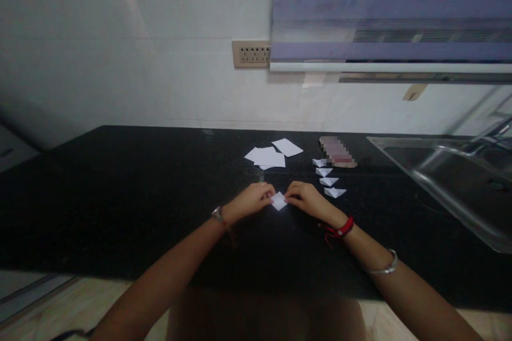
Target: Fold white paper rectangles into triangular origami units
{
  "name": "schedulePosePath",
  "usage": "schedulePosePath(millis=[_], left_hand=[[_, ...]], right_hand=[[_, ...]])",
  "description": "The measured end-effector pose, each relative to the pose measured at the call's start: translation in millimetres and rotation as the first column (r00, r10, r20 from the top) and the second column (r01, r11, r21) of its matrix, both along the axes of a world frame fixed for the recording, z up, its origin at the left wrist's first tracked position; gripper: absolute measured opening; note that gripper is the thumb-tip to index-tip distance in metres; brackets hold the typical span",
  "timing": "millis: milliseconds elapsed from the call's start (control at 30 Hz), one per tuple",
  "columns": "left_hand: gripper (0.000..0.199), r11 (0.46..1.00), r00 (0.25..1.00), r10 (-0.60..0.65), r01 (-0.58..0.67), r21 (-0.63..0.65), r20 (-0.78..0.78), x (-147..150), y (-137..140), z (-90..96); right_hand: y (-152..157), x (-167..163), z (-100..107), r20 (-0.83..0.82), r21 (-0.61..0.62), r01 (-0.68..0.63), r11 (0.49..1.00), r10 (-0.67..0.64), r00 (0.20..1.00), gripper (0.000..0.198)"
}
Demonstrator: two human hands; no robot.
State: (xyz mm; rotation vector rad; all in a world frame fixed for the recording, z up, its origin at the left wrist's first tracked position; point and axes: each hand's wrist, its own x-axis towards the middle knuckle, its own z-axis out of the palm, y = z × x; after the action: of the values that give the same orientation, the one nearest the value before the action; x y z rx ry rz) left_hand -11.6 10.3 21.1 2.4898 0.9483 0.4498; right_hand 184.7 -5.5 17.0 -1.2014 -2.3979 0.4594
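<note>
A small white piece of folded paper (279, 201), diamond-shaped from here, is held just above or on the dark countertop. My left hand (256, 197) pinches its left corner, while my right hand (304, 196) pinches the right corner. Beyond my hands lie several loose white paper sheets (270, 156), partly overlapping, with one sheet (287, 147) lying off to their right. To the right of my right hand, several small folded paper pieces (335, 192) stand in a column running away from me.
A phone (338, 152), blurred out, lies behind the folded pieces. At the right a steel sink (448, 192) with a faucet (492, 136) is set into the black countertop (120, 197). A socket panel (251, 54) and a purple blind (392, 16) are on the wall behind.
</note>
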Motion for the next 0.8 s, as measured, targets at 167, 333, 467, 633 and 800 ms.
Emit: schedulePosePath(millis=[167,333,467,633,800], left_hand=[[0.013,0.998,0.998,-0.025,0.028,0.052,-0.056,-4,2,1.5],[0.015,0.984,0.991,-0.076,0.092,0.151,-0.110,-7,6,-4.2],[0.015,0.958,0.973,-0.106,0.155,0.240,-0.204,-8,6,-6.0],[0.014,0.926,0.948,-0.115,0.211,0.313,-0.298,-8,2,-1.9],[0.015,0.920,0.936,-0.124,0.233,0.315,-0.329,-9,-2,4.3]], right_hand=[[-1,1,5,0.139,0.088,-0.116,0.989,0.103,0.985,0.017],[-5,-1,7,0.291,0.127,-0.157,0.979,0.114,0.950,0.018],[-9,-3,8,0.409,0.168,-0.180,0.969,0.098,0.907,0.015],[-15,-8,11,0.518,0.209,-0.204,0.956,0.069,0.853,0.012],[-20,-10,11,0.540,0.248,-0.255,0.935,0.085,0.837,0.014]])
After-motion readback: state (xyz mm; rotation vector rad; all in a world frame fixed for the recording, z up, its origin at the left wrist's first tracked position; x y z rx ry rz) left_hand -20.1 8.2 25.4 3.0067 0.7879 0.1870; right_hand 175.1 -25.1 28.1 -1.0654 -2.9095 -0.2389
